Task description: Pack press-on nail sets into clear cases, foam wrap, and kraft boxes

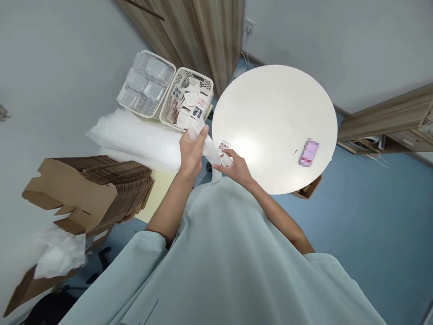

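Note:
My left hand (192, 151) is closed on a white strip (210, 151) of thin, soft-looking sheet, its thumb pressed on the upper part. The strip hangs in a loop down toward my shirt. My right hand (238, 169) is curled around the strip's lower part, thumb and fingers bent about a white bit whose outline is partly hidden. Just beyond my right fingertips, a small clear pack (223, 145) with reddish pieces lies at the near-left rim of the round white table (270, 104).
A basket (163, 109) of small carded packs and another basket (119, 101) of clear plastic boxes stand at left. Below them lie a white foam roll (142, 137) and stacked flat cardboard boxes (81, 180). A blurred purple object (309, 152) rests on the table's right.

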Tool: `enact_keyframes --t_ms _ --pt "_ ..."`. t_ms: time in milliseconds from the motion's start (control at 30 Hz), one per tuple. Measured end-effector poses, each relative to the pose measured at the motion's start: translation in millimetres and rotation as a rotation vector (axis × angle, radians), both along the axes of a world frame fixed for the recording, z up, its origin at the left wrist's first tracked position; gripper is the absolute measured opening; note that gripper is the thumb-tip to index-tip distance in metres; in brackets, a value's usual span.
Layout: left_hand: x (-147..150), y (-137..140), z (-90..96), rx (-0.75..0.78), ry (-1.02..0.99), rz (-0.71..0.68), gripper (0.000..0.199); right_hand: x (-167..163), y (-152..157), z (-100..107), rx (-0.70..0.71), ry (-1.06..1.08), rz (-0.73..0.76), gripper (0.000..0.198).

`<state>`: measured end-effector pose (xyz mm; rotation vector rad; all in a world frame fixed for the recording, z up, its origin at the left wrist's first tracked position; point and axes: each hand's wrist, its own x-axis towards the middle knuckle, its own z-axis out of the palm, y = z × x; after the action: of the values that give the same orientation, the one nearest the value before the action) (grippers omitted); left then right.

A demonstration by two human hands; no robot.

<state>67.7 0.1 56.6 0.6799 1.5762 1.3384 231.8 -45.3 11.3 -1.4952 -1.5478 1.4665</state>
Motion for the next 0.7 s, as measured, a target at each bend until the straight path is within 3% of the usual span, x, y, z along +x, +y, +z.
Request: enact_keyframes --t_ms 100,167,333,433,600,700 --pt "-36.6 11.2 -1.3 0.070 -0.038 0.010 0.062 -29.2 10.2 -13.1 -0.037 -0.025 0.050 0.035" --pt "-65.6 13.9 -0.8 0.078 -0.062 0.014 0.060 -47.4 22.5 -15.5 -0.043 -0.010 0.076 0.026" --pt "-159.5 7.0 -0.1 0.012 -0.073 0.000 0.054 -107.3 59.3 -16.1 -0.028 0.048 0.229 0.034" --pt "-227.2 -1.4 -5.4 -0.072 0.022 0.028 0.050 -158.4 78.4 -25.4 -0.027 0.030 0.337 0.035" --pt "-336.4 -9.4 -34.8 -0.274 0.326 0.137 0.042 -246.0 98.2 -40.1 -0.014 -0.056 0.402 0.028" --pt "-386.0 -6.5 -63.0 -0.385 0.459 0.135 0.044 -276.7 104.5 -36.6 0.031 -0.109 0.373 0.023"
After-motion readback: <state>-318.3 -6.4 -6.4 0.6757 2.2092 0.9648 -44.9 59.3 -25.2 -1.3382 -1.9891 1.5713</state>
